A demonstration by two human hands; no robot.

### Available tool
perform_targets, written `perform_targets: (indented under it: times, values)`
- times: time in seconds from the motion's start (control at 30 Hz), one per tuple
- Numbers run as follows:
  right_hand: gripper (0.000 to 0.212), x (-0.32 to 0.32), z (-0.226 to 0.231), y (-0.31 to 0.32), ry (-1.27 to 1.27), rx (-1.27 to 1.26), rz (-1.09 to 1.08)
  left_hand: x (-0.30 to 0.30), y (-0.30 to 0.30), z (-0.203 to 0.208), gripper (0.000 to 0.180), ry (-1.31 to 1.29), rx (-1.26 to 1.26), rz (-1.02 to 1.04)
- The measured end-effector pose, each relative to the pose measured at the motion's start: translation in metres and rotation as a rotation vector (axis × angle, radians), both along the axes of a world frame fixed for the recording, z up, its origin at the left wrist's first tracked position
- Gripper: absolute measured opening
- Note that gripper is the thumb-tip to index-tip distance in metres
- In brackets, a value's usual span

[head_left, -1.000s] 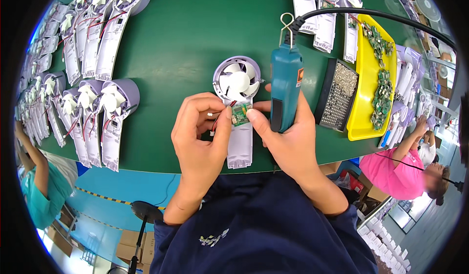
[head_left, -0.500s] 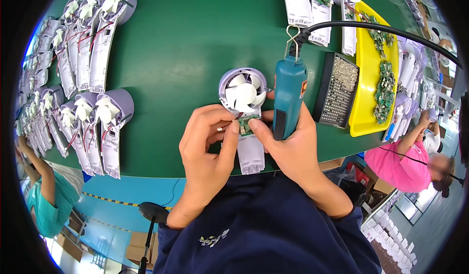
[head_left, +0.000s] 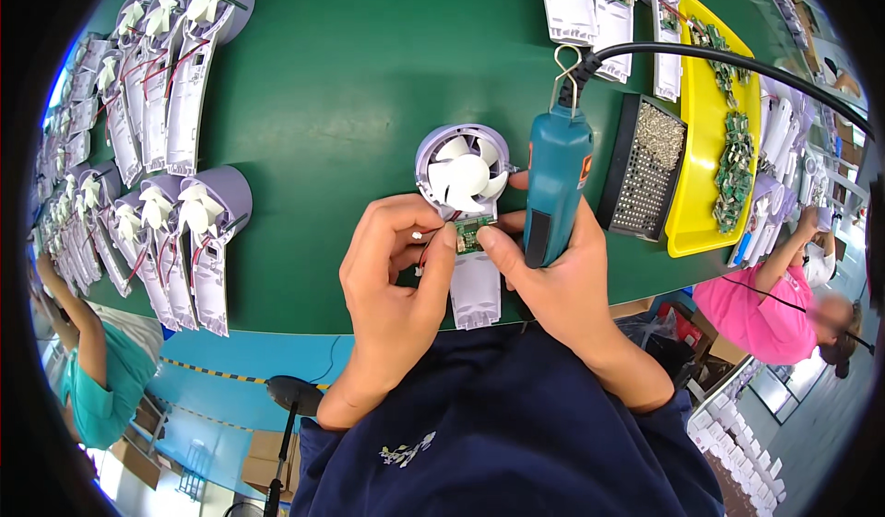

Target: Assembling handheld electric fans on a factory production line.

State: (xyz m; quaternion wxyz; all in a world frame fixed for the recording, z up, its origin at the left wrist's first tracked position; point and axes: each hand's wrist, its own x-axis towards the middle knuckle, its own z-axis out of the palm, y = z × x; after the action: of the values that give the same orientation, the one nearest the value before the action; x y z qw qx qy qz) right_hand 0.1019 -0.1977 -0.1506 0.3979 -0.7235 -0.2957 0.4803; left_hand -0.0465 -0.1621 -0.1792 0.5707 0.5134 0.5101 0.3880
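Observation:
A pale lilac fan housing (head_left: pixel 476 294) lies in front of me, its round head with a white fan blade (head_left: pixel 461 176) pointing away. Over its handle part sits a small green circuit board (head_left: pixel 469 235). My left hand (head_left: pixel 392 282) pinches the board's left edge between thumb and fingers. A thin wire with a small white plug (head_left: pixel 418 235) sticks out by those fingers. My right hand (head_left: pixel 564 287) is wrapped round a teal electric screwdriver (head_left: pixel 559 167), and its thumb presses on the board's right side. The screwdriver's tip is hidden.
A black box of screws (head_left: pixel 645 167) and a yellow tray (head_left: pixel 680 227) with circuit boards stand at the right. Several fan housings (head_left: pixel 210 282) line the left side; others (head_left: pixel 567 5) lie at the far right. A black cable (head_left: pixel 710 50) arcs rightward. Two people work nearby.
My right hand and the screwdriver sit slightly farther right in the picture, as do the screw box and tray. Both hands keep their grip at the circuit board.

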Motion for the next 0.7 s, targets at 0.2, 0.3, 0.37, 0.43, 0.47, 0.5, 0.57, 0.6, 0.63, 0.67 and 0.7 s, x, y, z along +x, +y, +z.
perform_targets:
  times: [0.2,0.3,0.37,0.43,0.47,0.5,0.57,0.6,0.63,0.67,0.7]
  values:
    - [0.039,-0.001,-0.0037,0.0019,-0.03,0.004,0.007,0.0015,0.0001,-0.0032,0.015,0.051,0.049,0.009]
    - [0.039,-0.0012,-0.0032,0.0014,-0.058,0.03,0.011,0.0027,-0.0001,-0.0027,0.015,0.076,0.101,0.006]
    - [0.04,-0.0015,-0.0036,0.0024,-0.102,0.062,0.023,0.0037,0.0007,-0.0032,0.014,0.074,0.127,0.002]
    - [0.04,-0.0022,-0.0067,0.002,-0.112,0.06,0.038,0.003,-0.0003,-0.005,0.014,0.116,0.126,-0.001]
    - [0.042,-0.0023,-0.0081,0.0013,-0.136,0.077,0.061,0.0025,-0.0005,-0.0032,0.013,0.112,0.109,0.003]
    - [0.042,-0.0019,-0.0087,0.0013,-0.134,0.086,0.059,0.003,-0.0005,-0.0022,0.013,0.115,0.118,0.002]
    - [0.043,-0.0022,-0.0095,0.0016,-0.139,0.122,0.048,0.0029,-0.0009,-0.0018,0.013,0.115,0.112,0.002]
    - [0.043,-0.0028,-0.009,0.0013,-0.137,0.127,0.048,0.0027,-0.0009,-0.0014,0.013,0.117,0.117,0.003]
    - [0.045,-0.0031,-0.0083,0.0009,-0.142,0.117,0.058,0.0029,-0.0011,-0.0012,0.012,0.118,0.119,0.004]
    - [0.046,-0.0026,-0.0077,0.0005,-0.146,0.105,0.066,0.0037,-0.0013,-0.0009,0.012,0.122,0.121,0.004]
    - [0.046,-0.0021,-0.007,0.0012,-0.142,0.107,0.064,0.004,-0.0012,-0.0012,0.012,0.126,0.123,0.002]
